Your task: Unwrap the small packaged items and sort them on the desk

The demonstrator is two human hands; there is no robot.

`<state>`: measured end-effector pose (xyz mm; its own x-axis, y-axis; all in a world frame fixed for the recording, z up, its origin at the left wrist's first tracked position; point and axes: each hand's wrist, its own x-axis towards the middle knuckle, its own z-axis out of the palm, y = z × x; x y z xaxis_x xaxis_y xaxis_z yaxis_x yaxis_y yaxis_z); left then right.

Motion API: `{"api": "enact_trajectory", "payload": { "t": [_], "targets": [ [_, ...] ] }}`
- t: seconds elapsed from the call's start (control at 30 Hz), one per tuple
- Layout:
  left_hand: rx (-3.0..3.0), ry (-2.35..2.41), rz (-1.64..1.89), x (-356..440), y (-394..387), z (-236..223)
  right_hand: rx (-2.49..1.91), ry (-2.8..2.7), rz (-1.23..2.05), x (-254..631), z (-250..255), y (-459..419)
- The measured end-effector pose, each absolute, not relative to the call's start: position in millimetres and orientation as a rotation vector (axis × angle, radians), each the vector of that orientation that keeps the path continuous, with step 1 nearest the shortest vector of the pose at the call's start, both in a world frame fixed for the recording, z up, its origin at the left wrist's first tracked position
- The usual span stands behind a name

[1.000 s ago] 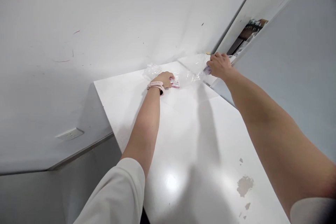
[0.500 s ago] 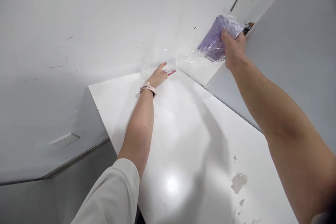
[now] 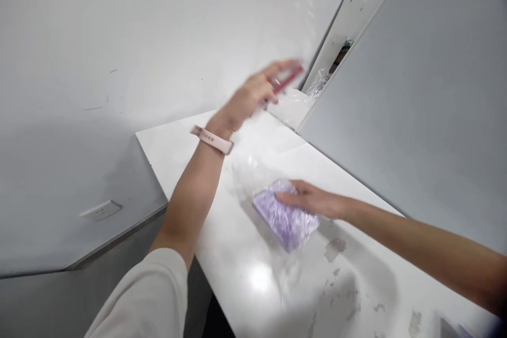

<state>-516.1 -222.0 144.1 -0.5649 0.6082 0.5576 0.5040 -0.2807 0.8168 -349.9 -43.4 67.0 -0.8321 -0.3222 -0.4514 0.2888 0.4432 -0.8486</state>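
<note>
My left hand (image 3: 253,95), with a pale pink band at the wrist, is raised near the wall above the table's far end. A thin red stick-like thing (image 3: 288,80) is in its fingers; blur hides its kind. My right hand (image 3: 312,198) grips a flat purple pack (image 3: 283,214) in crinkled clear plastic, its thumb on top. The pack hangs over the middle of the white table (image 3: 222,211). Loose clear film (image 3: 249,169) trails from the pack's far side, and its edges are hard to see.
A white board (image 3: 336,31) leans in the corner, with crumpled clear plastic (image 3: 319,82) and a dark thing (image 3: 343,53) beside it. A grey partition (image 3: 428,90) borders the table on the right. There is a wall socket (image 3: 102,211) at left. Worn patches (image 3: 336,248) mark the tabletop.
My right hand has brought the purple pack from the far right corner down toward me over the table. My left hand has lifted off the table, up and to the right, with the red thing.
</note>
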Motion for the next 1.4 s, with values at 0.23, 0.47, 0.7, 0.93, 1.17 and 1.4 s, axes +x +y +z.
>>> {"api": "enact_trajectory", "payload": {
  "t": [0.23,0.47,0.7,0.93,1.17,1.4],
  "targets": [
    [1.431,2.210,0.939,-375.0,-231.6,46.2,-0.378,2.430,-0.803,-290.9,87.6,12.4],
    [1.725,2.373,0.718,-340.2,-241.3,12.8,-0.770,3.178,-0.197,-379.4,99.1,7.6],
    [1.763,2.411,0.755,-348.8,-237.6,2.8,-1.341,2.768,-0.071,-485.5,-5.7,-71.1],
    [1.806,2.421,0.736,-354.1,-236.4,0.3,-0.804,3.106,0.113,-568.2,-9.5,-1.7],
    [1.810,2.425,0.723,-356.1,-236.3,0.5,-0.214,3.278,0.360,-609.5,4.4,57.2],
    [1.818,2.390,0.702,-359.2,-237.6,-3.5,-0.485,3.324,0.367,-549.9,45.5,-17.8]
  ]
}}
